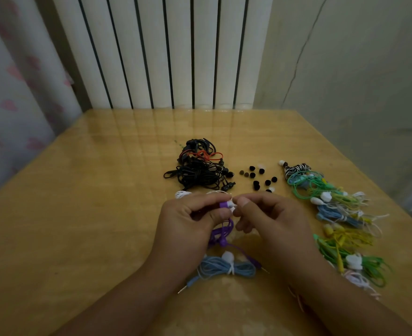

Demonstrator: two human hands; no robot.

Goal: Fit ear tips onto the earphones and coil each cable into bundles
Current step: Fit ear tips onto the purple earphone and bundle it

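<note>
Left hand (190, 221) grips purple earphone (224, 204) — right hand (268, 214) pinches white ear tip (231, 204) against it. Cable (220, 235) dangles to desk (91, 190).

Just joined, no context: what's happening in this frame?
A person is fitting a white ear tip onto a purple earphone, pinched between left hand and right hand. Its purple cable hangs uncoiled. Loose black ear tips lie on the glossy wooden table, a coiled light-blue bundle nearest.
</note>
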